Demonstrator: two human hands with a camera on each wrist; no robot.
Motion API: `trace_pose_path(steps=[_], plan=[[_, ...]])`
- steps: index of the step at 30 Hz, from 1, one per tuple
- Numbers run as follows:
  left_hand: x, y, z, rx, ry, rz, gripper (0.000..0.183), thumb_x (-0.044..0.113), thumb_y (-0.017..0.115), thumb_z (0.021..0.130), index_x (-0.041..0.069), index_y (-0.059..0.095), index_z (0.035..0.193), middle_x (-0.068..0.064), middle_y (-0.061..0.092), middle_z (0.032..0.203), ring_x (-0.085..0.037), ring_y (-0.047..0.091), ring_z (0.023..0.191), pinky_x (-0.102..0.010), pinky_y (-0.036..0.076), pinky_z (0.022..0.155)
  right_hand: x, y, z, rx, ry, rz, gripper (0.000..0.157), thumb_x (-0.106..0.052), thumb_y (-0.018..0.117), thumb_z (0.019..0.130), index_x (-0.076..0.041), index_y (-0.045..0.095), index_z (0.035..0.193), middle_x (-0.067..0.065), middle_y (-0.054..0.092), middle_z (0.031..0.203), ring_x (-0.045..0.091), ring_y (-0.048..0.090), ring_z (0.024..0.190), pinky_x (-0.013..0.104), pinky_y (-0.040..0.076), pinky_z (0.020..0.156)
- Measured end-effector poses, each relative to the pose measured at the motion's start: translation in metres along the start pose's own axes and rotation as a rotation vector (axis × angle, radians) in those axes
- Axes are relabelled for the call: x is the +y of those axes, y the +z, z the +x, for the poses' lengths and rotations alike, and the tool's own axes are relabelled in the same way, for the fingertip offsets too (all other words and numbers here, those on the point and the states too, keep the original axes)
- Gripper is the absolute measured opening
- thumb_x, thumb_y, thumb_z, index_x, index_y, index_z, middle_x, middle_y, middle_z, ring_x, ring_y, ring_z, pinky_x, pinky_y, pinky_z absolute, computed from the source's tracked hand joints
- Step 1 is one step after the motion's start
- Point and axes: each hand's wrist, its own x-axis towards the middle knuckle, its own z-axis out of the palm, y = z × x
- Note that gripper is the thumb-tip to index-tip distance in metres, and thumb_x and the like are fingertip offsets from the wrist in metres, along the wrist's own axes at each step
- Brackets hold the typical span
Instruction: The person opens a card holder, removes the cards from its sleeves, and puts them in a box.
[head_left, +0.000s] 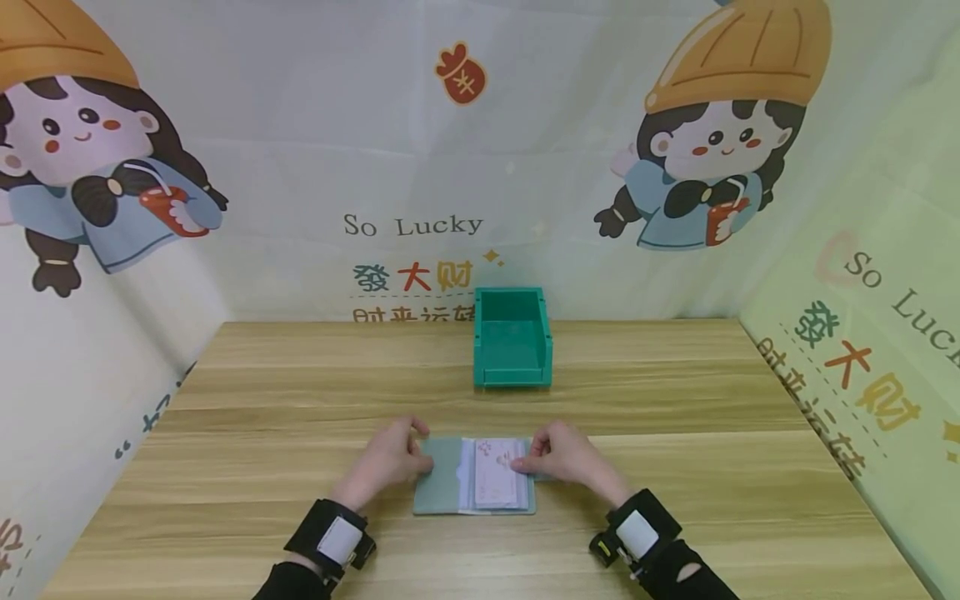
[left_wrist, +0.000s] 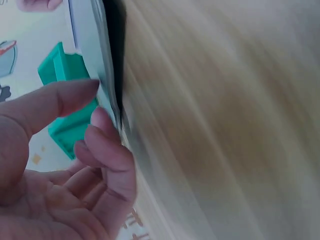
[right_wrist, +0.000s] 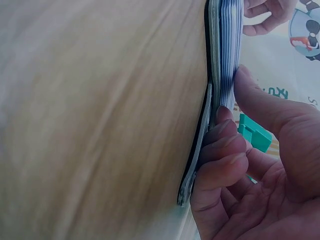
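Note:
A small notebook (head_left: pixel 437 492) with a pale green cover lies spread open on the table. Its right half carries a thick stack of pages (right_wrist: pixel 231 45), topped by a pink-printed sheet (head_left: pixel 495 487). My right hand (head_left: pixel 558 452) pinches the right edge of the stack, thumb on top and curled fingers at the side. Beneath those fingers, a cover flap (right_wrist: pixel 194 160) sticks out. At the cover's left edge, my left hand (head_left: pixel 393 450) touches the green surface with its thumb (left_wrist: pixel 75 95). The other left fingers bend loosely near the edge.
A green plastic bin (head_left: pixel 513 379) stands behind the notebook near the table's back edge. The wood-grain table (head_left: pixel 300 375) is bounded by printed cloth (head_left: pixel 420 167) at the back and both sides.

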Motion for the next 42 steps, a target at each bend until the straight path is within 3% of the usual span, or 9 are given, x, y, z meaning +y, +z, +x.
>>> trace_pose_path(steps=[4,7,11,15,27,33,42], plan=[[0.006,0.009,0.002,0.010,0.108,0.029,0.027,-0.011,0.071,0.075,-0.003,0.067,0.101,-0.004,0.058,0.074,-0.013,0.052,0.065,-0.024,0.041,0.057,0.000,0.000,0.000,-0.005,0.005,0.001,0.035,-0.027,0.084,0.091,-0.011,0.062,0.068,-0.007,0.050,0.062,0.008,0.044,0.057,0.021,0.030,0.053],[0.011,0.017,0.005,-0.013,0.159,0.032,0.016,-0.008,0.073,0.078,-0.001,0.071,0.092,-0.004,0.063,0.077,-0.012,0.055,0.069,-0.022,0.045,0.061,-0.001,-0.001,-0.001,-0.005,0.004,0.004,0.034,-0.027,0.083,0.091,-0.011,0.062,0.069,-0.006,0.051,0.062,0.009,0.044,0.057,0.022,0.030,0.053],[0.014,0.024,0.009,-0.056,0.200,0.016,0.005,0.001,0.074,0.088,-0.001,0.075,0.093,-0.005,0.069,0.080,-0.011,0.059,0.072,-0.022,0.049,0.065,-0.001,-0.001,0.000,-0.004,-0.009,0.009,0.034,-0.026,0.083,0.091,-0.010,0.063,0.069,-0.006,0.051,0.062,0.008,0.044,0.058,0.021,0.030,0.053],[0.013,0.029,0.011,-0.084,0.229,0.004,0.009,0.006,0.073,0.093,-0.002,0.077,0.092,-0.005,0.070,0.078,-0.010,0.057,0.070,-0.021,0.047,0.064,0.000,-0.001,0.000,-0.007,-0.014,0.017,0.034,-0.026,0.083,0.091,-0.010,0.063,0.070,-0.007,0.051,0.062,0.008,0.044,0.057,0.022,0.031,0.053],[0.016,0.033,0.011,-0.109,0.179,-0.025,0.019,0.013,0.072,0.097,0.003,0.077,0.081,0.003,0.060,0.070,-0.009,0.049,0.064,-0.021,0.036,0.058,-0.001,-0.002,-0.001,0.001,-0.010,0.015,0.034,-0.026,0.083,0.091,-0.010,0.063,0.069,-0.007,0.051,0.062,0.008,0.044,0.056,0.022,0.030,0.052],[0.021,0.034,0.011,-0.132,0.104,-0.035,0.027,0.016,0.071,0.099,0.002,0.073,0.076,0.004,0.055,0.067,-0.010,0.046,0.062,-0.022,0.033,0.057,-0.001,-0.002,-0.002,-0.002,-0.006,0.014,0.034,-0.027,0.083,0.091,-0.010,0.063,0.070,-0.007,0.051,0.062,0.008,0.044,0.056,0.022,0.031,0.052],[0.023,0.039,0.014,-0.151,0.081,0.022,0.037,0.022,0.071,0.100,0.005,0.069,0.067,0.006,0.048,0.060,-0.009,0.039,0.054,-0.023,0.027,0.052,-0.002,0.000,-0.001,-0.005,0.014,-0.005,0.034,-0.028,0.083,0.092,-0.011,0.062,0.070,-0.007,0.050,0.062,0.008,0.043,0.057,0.022,0.029,0.053]])
